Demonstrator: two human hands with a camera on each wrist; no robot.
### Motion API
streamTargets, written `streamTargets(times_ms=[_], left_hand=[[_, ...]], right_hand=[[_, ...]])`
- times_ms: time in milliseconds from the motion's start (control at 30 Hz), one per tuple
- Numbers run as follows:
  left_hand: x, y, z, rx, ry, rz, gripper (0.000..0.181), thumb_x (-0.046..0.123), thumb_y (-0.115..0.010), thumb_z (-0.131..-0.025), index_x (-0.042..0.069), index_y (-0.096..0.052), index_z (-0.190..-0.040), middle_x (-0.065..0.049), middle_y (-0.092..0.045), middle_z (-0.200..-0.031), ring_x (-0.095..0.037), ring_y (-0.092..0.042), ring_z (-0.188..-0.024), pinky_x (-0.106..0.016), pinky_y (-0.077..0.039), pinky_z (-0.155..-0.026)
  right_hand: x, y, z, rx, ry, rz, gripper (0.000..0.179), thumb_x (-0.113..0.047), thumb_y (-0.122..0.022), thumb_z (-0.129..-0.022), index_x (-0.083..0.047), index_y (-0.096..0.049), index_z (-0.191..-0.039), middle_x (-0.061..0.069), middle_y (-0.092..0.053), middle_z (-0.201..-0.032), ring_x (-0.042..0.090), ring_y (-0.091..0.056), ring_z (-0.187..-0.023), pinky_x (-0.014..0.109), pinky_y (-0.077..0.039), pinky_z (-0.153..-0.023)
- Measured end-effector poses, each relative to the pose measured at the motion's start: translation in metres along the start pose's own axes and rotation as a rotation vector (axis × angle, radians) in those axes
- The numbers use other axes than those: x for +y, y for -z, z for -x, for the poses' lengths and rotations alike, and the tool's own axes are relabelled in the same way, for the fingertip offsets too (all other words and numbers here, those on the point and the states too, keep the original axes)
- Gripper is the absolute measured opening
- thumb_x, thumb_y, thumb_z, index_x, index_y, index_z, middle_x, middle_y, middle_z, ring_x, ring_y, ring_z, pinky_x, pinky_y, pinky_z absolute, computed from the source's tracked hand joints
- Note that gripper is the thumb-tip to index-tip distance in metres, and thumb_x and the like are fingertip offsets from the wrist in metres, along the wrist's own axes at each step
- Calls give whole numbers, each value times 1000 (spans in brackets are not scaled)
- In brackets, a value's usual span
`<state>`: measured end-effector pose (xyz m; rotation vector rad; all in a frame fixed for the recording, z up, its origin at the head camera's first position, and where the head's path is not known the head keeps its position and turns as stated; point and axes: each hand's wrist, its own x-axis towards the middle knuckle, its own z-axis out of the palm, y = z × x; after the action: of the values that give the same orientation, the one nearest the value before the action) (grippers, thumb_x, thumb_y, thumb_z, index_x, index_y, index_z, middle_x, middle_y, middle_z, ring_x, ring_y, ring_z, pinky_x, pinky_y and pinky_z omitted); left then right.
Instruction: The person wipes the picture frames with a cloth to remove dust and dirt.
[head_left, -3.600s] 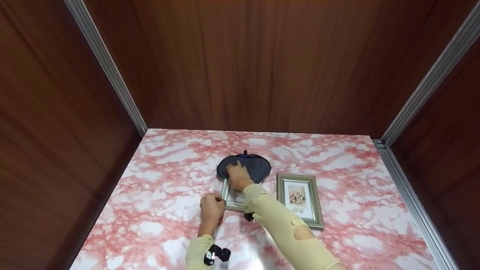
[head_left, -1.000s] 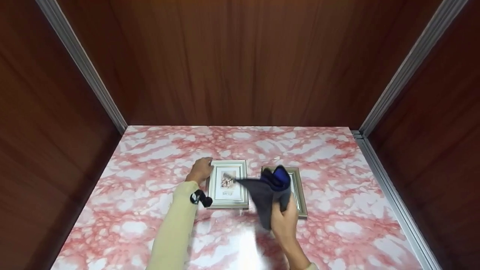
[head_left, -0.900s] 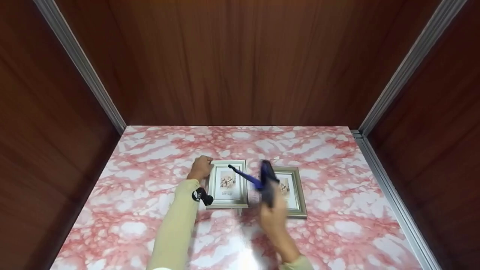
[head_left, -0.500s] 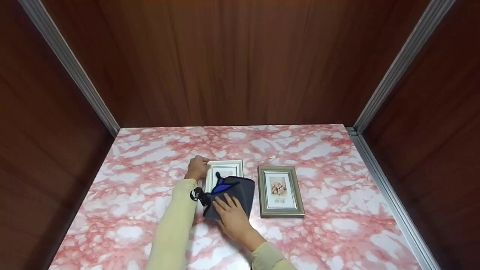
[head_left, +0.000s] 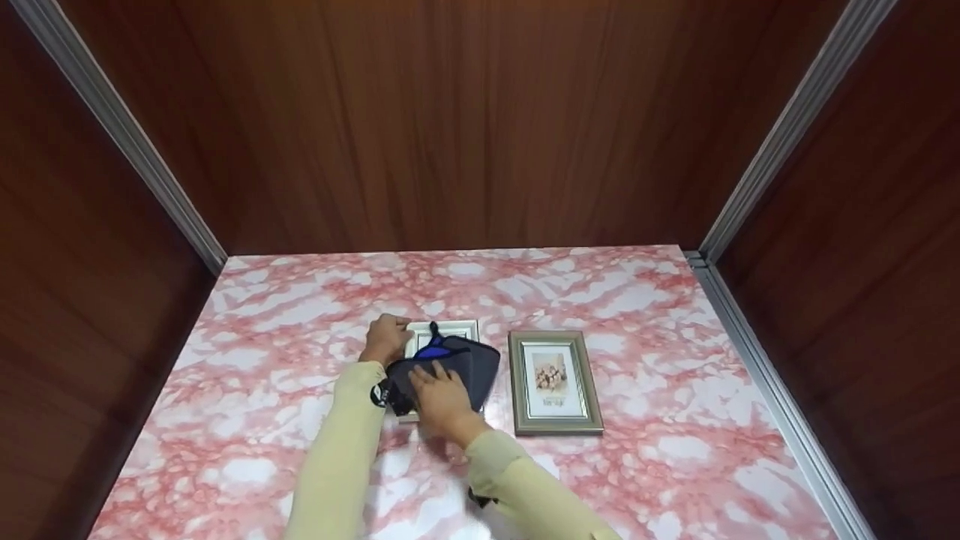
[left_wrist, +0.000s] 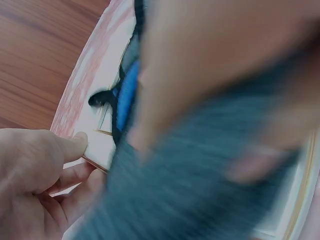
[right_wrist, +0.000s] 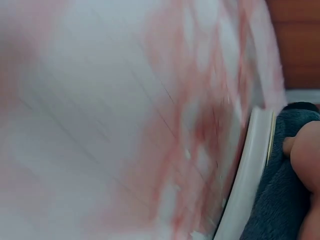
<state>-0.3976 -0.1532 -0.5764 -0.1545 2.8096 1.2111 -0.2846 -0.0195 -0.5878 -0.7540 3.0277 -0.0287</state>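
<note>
A silver picture frame (head_left: 469, 328) lies flat on the table, mostly covered by a dark grey fabric mitt (head_left: 481, 371) with blue lining, black edging and a loop. My left hand (head_left: 385, 337) pinches the frame's upper left corner; in the left wrist view its thumb is on top and fingers are beneath. Spread over the mitt, my right hand (head_left: 444, 401) presses it against the frame with fairly straight fingers. The left wrist view shows that right hand (left_wrist: 210, 65) blurred. In the right wrist view the mitt (right_wrist: 277, 200) overlies the frame's edge (right_wrist: 250, 175).
A second picture frame (head_left: 555, 379), greenish-gold with a flower picture, lies just to the right. The red and white marbled table (head_left: 675, 450) is bounded by a brown wood-look back wall (head_left: 465, 127) and side walls with metal posts (head_left: 787, 127).
My right hand lifted and turned the mitt, then laid it on the left frame and slid it upward over it. My left hand moved from the frame's lower left to its upper left corner.
</note>
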Motion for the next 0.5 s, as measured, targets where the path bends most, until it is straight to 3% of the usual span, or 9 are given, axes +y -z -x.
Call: streamTargets(times_ms=[100,200,367,500], left_hand=[[2,-4,-3,1,-15,-39,32,12,-65,-91,4,-68,-121,-15,-67,-118,-32,-59,-113,-45,-45,-96],[2,-5,-4,3,-1,-35,31,11,-67,-90,4,-69,-120,-15,-67,-116,-32,-60,-111,-45,-46,-94],[1,-2,-4,29,18,23,32,10,-68,-88,3,-69,-119,-16,-68,-114,-30,-64,-98,-42,-51,-81],[0,0,-4,32,15,30,33,9,-67,-88,3,-69,-120,-16,-68,-115,-27,-66,-89,-38,-53,-73]], right_hand=[[4,1,-9,-8,-40,10,51,-35,-55,-96,-19,-48,-145,-5,-43,-149,28,-35,-138,44,-34,-105],[4,2,-7,-19,-11,14,51,-35,-55,-97,-18,-48,-144,-3,-43,-149,29,-34,-138,46,-34,-106],[1,4,16,13,80,56,53,-36,-61,-92,-17,-52,-141,-3,-44,-148,29,-37,-137,47,-35,-106],[-5,0,35,73,99,55,52,-31,-63,-89,-17,-56,-138,-3,-46,-146,28,-40,-135,47,-35,-105]])
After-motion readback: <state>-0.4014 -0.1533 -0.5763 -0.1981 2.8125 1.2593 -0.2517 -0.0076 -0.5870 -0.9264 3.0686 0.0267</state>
